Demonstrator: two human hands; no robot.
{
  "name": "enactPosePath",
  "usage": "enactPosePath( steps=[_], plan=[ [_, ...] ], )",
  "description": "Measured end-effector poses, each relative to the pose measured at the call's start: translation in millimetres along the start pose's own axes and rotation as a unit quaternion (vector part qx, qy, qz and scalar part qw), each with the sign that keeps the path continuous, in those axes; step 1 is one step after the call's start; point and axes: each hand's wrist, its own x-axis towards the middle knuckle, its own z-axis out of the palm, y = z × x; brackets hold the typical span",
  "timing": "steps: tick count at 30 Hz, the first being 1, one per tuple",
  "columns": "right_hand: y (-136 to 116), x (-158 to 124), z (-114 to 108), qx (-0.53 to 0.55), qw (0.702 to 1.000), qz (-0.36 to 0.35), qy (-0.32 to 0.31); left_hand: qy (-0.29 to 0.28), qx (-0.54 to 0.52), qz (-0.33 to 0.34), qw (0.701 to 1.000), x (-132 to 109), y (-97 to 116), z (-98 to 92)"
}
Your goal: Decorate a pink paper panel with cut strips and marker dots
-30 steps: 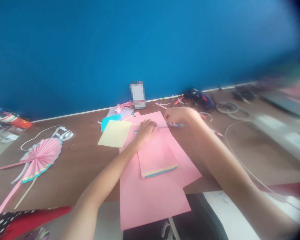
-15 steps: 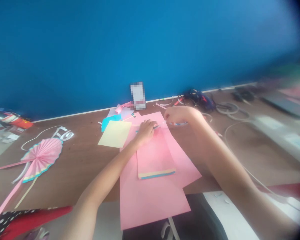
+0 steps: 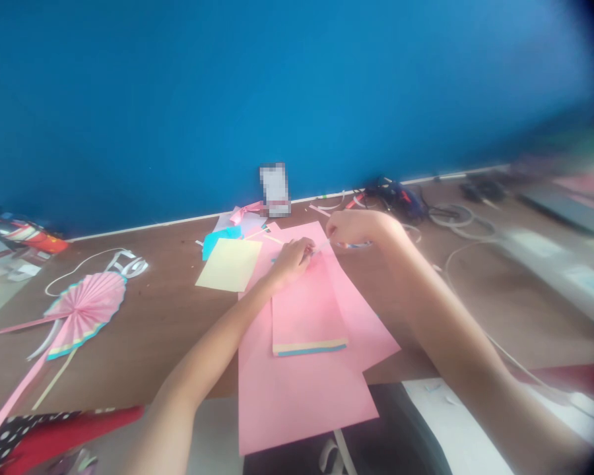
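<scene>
My left hand (image 3: 294, 257) lies over the far end of a pink sheet (image 3: 309, 303) edged with cream and blue strips. Its fingers curl together near that edge; anything pinched in them is too small to make out. Just right of it my right hand (image 3: 351, 227) is closed around a small blue, white and orange thing (image 3: 355, 245), mostly hidden by the hand. A pale narrow tip points from it toward my left fingers; blur hides its kind. Larger pink sheets (image 3: 301, 402) lie beneath the edged one, overhanging the table's front.
A pleated pink paper fan (image 3: 86, 310) and curled white strips (image 3: 129, 264) lie at left. Left of my hand are a pale yellow sheet (image 3: 230, 264) and blue paper (image 3: 218, 241). A pixelated upright object (image 3: 275, 190) stands by the wall. Cables (image 3: 455, 216) lie at right.
My left fingers have shifted slightly along the far edge of the pink sheet. My right hand stays almost where it was, and the view has moved very slightly.
</scene>
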Motion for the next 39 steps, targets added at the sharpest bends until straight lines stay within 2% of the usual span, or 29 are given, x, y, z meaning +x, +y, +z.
enactPosePath(
  steps=[5,11,17,22,27,31,36,39],
  plan=[
    [0,1,1,-0.01,1.0,-0.008,0.005,0.005,-0.017,0.001,1.0,2,-5,0.8],
    [-1,0,0,-0.005,1.0,0.0,-0.005,-0.005,-0.029,0.046,0.999,4,-6,-1.0],
    [0,-1,-1,0.002,1.0,0.004,-0.011,0.015,-0.059,0.0,0.998,1,-8,0.5],
    [-3,-4,-1,-0.004,1.0,-0.001,-0.011,-0.001,-0.074,0.018,0.997,3,-8,-2.1],
    [-2,-2,-1,0.003,1.0,0.002,-0.009,0.009,-0.078,-0.003,0.997,2,-6,-2.0],
    [0,-1,-1,0.004,1.0,0.005,-0.008,0.029,-0.036,-0.024,0.999,0,-10,2.6],
    [0,-1,-1,0.004,1.0,0.003,-0.006,0.081,0.007,-0.03,0.996,1,-14,5.2],
    [-1,-2,-1,0.006,1.0,0.008,-0.004,0.088,-0.001,-0.043,0.995,1,-11,2.7]
  ],
)
